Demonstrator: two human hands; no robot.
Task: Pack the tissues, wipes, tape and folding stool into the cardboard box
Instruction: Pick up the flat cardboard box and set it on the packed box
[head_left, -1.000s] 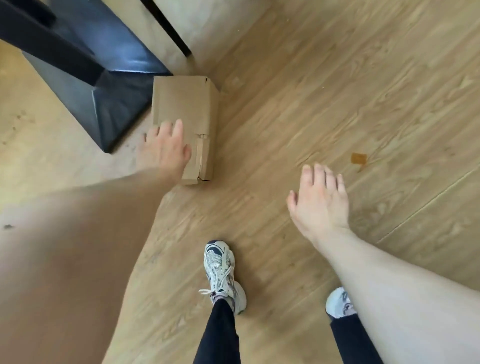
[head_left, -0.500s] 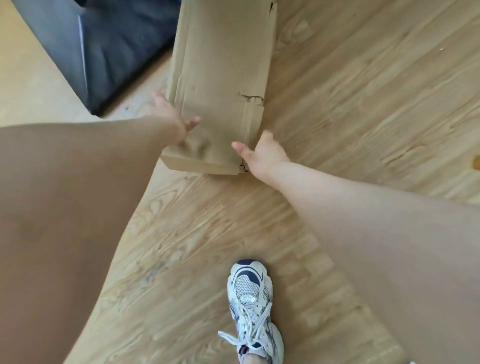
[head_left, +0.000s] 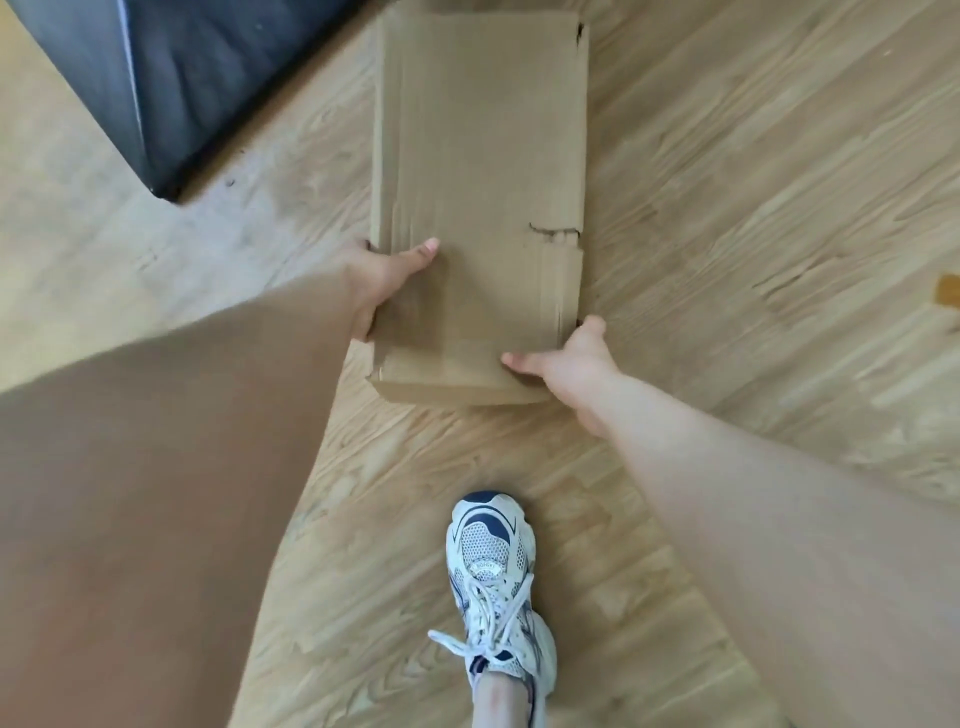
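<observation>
**Flattened carton gripped at near end by both hands**

Left hand (head_left: 382, 283) is clamped on the near left edge of the cardboard box (head_left: 480, 171), thumb laid across the top face, fingers hidden beneath. Right hand (head_left: 569, 364) is closed on the near right corner, thumb on top, fingers tucked under the edge. The box is seen collapsed flat on the wooden floor (head_left: 753, 208), its long axis running away from the person, with a small tear (head_left: 553, 228) noted near the right edge. A dark padded object (head_left: 208, 78) is seen beside its far left side. A white trainer (head_left: 491, 577) is planted just short of the near end. Tissues, wipes, tape and stool are not in view. Erection of the carton is judged the step in hand: it is best lifted evenly at both edges, and strain kept off the tear.
</observation>
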